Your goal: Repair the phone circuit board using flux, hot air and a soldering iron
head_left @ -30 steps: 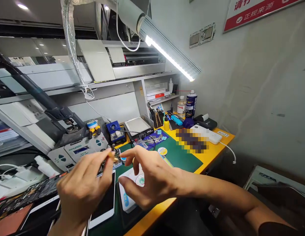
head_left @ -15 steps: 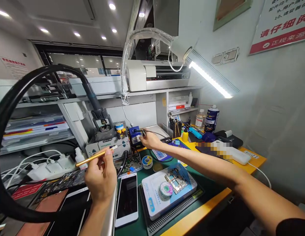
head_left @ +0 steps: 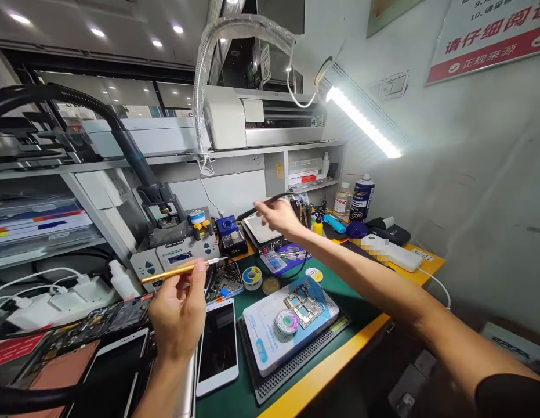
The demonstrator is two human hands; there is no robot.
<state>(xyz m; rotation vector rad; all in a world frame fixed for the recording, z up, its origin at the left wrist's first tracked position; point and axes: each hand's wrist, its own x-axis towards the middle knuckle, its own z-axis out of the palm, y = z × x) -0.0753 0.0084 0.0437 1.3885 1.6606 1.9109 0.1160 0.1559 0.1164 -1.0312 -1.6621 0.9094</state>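
Observation:
My left hand [head_left: 179, 310] is closed on a gold pen-like tool [head_left: 171, 271], its thin silver tip pointing right. My right hand [head_left: 278, 216] reaches far across the desk, closed on the black handle of a soldering iron [head_left: 261, 203], whose tip end lies close to the blue holder [head_left: 227, 225]. In front, a white and blue box [head_left: 265, 331] rests on a black perforated mat [head_left: 291, 360]. On the box lie a phone circuit board [head_left: 311, 310] and a round solder spool [head_left: 286, 322]. A white phone [head_left: 218, 345] lies left of the box.
Behind my left hand stands a grey rework station [head_left: 165, 258]. A yellow bottle [head_left: 318, 225], a spray can [head_left: 362, 198] and a power bank [head_left: 395, 254] are at the back right. A black microscope arm [head_left: 130, 151] and a lit lamp [head_left: 363, 122] hang above.
The camera view has turned a little. My right hand has risen from the blue holder with the black handle, which now shows clearly. My left hand still holds the gold tool.

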